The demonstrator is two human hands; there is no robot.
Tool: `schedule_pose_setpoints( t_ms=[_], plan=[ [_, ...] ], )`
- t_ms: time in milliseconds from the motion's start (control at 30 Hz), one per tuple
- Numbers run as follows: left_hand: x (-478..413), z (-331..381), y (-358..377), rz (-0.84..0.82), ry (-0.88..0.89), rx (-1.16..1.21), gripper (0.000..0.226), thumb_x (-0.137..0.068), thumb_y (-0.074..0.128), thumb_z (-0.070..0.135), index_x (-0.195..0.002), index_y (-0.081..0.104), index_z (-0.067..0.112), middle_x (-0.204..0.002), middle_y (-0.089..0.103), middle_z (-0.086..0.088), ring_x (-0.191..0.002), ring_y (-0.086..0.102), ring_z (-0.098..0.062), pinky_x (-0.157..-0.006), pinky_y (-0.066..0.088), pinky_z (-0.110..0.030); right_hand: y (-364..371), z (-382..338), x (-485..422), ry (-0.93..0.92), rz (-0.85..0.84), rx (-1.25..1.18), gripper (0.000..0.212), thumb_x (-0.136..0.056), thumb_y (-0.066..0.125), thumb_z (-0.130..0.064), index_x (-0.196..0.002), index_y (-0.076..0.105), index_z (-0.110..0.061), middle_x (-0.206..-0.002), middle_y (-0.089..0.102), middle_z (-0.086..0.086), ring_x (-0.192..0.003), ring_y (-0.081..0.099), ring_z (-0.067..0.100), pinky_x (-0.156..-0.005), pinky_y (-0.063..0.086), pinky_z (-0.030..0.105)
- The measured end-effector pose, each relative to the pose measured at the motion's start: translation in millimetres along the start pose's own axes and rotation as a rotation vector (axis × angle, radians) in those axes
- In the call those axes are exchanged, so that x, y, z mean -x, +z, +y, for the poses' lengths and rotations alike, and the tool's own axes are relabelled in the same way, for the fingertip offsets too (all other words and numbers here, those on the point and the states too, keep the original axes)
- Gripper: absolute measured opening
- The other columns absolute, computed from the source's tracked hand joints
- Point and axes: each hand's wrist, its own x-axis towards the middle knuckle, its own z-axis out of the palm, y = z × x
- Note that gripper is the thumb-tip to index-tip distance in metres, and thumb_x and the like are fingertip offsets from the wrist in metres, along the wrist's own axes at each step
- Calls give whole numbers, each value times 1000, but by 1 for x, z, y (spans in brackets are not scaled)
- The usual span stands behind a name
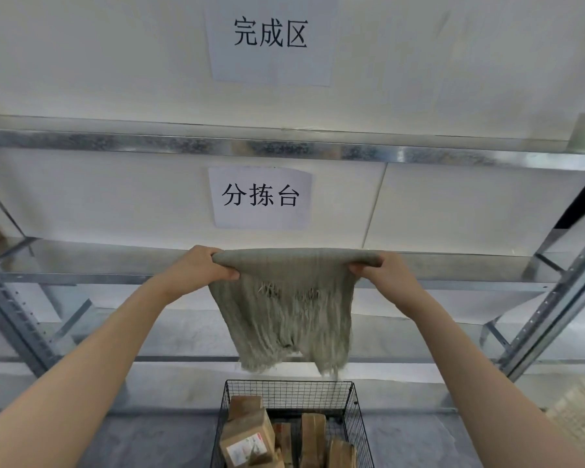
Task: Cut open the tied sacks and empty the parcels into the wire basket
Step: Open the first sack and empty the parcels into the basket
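Note:
A grey-green woven sack (286, 309) hangs upside down, limp, with its open frayed mouth pointing down. My left hand (200, 265) grips its upper left corner and my right hand (382, 270) grips its upper right corner, both at shelf height. Directly below the sack stands a black wire basket (289, 390) on the floor. Several brown cardboard parcels (247, 437) with labels lie inside the basket. The sack's mouth hangs just above the basket's far rim.
A galvanised metal shelving rack (284, 150) fills the wall ahead, with slanted uprights (554, 298) at both sides. Two paper signs (260, 197) with Chinese characters are stuck on the white wall. More woven sack material (578, 417) lies at the lower right.

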Motion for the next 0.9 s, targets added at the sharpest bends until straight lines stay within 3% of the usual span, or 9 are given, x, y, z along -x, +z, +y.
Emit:
schedule_pose_setpoints(
  t_ms=[67,167,267,433,500,567,700,800,900],
  plan=[
    [0,2,2,4,-17,156,15,-79,74,17,-91,66,12,-87,69,-1,-80,63,-15,-72,50,-26,0,4,1,31,19,-71,12,-90,61,-8,-90,67,-18,-88,71,-1,-81,66,12,-67,49,15],
    [-1,5,7,37,-18,315,23,-82,71,17,-103,61,17,-97,68,0,-85,65,-14,-64,49,-22,0,11,-1,93,65,-181,15,-90,60,-4,-105,61,-6,-97,69,15,-83,67,25,-76,57,35],
    [-5,5,9,114,-31,339,34,-86,67,22,-116,50,22,-99,62,-7,-82,63,-20,-58,48,-29,1,11,0,160,122,-268,29,-90,62,-5,-113,45,-5,-88,65,17,-71,64,24,-64,56,33],
    [-6,6,10,54,-50,476,26,-98,47,16,-119,53,30,-102,56,-2,-71,55,-16,-55,43,-27,-4,14,-1,151,132,-245,20,-92,58,-5,-93,43,-18,-76,56,15,-59,56,23,-48,48,25],
    [-6,6,10,-8,-36,537,27,-99,42,11,-109,61,28,-96,58,-3,-65,53,-13,-53,41,-24,-5,13,0,124,111,-248,18,-93,53,-1,-86,47,-15,-70,55,13,-54,52,22,-45,46,25],
    [-5,7,11,-39,-40,593,31,-98,40,7,-95,67,22,-97,63,-1,-74,56,-12,-57,44,-22,-3,9,2,105,98,-242,21,-95,47,3,-81,56,-11,-70,57,11,-54,53,20,-43,46,23],
    [-5,7,11,-30,-62,464,31,-96,42,6,-82,67,18,-95,61,0,-73,54,-14,-48,45,-19,-1,4,3,96,49,-122,31,-98,41,-1,-86,66,-15,-90,63,11,-72,61,20,-56,54,22],
    [-6,4,8,-112,-51,315,22,-91,56,8,-106,63,22,-104,57,-3,-86,57,-17,-69,51,-27,-4,2,3,72,-75,16,17,-93,56,-13,-107,63,-20,-110,59,8,-99,60,25,-82,56,34],
    [-5,5,9,-157,20,83,44,-84,69,16,-122,49,27,-113,53,1,-97,57,-15,-76,49,-26,-2,-3,4,13,-135,253,52,-80,74,-26,-127,51,-20,-119,49,-1,-106,50,16,-81,43,21]
  ],
)
